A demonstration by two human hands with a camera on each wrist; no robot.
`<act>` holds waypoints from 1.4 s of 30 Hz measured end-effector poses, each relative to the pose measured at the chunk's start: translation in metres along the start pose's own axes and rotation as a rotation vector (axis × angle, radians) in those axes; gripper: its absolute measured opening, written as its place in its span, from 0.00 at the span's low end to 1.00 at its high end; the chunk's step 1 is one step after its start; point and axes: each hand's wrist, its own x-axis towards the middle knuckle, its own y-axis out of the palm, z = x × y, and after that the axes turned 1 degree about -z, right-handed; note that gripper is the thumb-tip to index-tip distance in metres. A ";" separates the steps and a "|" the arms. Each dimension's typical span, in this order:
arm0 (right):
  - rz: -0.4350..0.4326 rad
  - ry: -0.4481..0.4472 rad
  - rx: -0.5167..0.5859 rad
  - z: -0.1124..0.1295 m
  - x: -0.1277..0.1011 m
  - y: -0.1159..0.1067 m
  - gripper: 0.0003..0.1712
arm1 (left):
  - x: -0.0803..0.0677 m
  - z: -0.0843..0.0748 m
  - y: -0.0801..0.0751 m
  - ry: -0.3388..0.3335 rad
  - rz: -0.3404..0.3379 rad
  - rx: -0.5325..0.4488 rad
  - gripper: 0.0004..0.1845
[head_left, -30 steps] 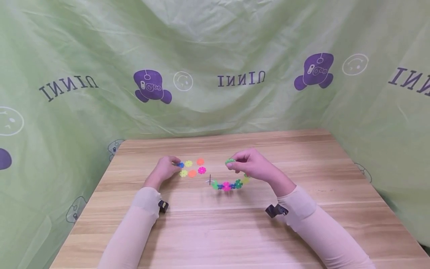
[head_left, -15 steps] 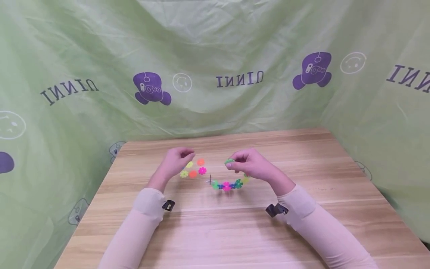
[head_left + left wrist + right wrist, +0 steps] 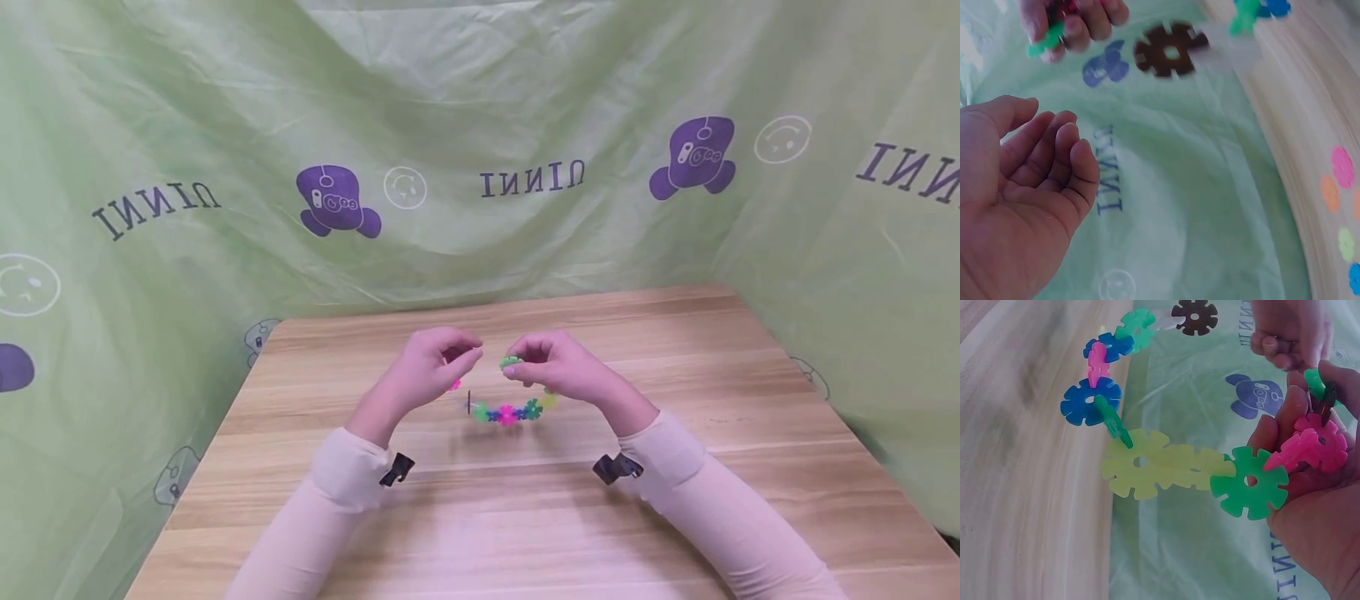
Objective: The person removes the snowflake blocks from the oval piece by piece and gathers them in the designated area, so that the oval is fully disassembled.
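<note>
My right hand grips one end of a chain of slotted plastic snowflake discs. In the right wrist view, pink discs and a dark one lie within its fingers. From there the chain hangs in a curve through green, yellow, blue and pink discs. A clear disc and a dark brown disc form its far end. A bright green disc shows at my right fingertips. Facing it is my left hand, fingers loosely bent and thumb apart, with nothing between them in the left wrist view.
Loose discs lie flat on the wooden table, among them a pink one, an orange one and a blue one. My left hand hides most of them in the head view. A green printed curtain stands behind the table.
My left hand has lifted away from the loose discs and moved right, close to the right hand. The right hand and its chain stay nearly in place.
</note>
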 end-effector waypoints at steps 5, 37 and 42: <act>-0.012 0.011 0.011 0.001 0.000 0.000 0.12 | 0.003 -0.011 0.007 0.105 0.010 -0.002 0.07; -0.001 -0.001 0.113 0.006 0.000 0.001 0.20 | 0.001 -0.018 0.011 0.066 0.020 -0.059 0.03; -0.003 0.009 0.117 0.007 -0.001 -0.001 0.21 | 0.000 -0.017 0.010 0.036 0.022 -0.091 0.03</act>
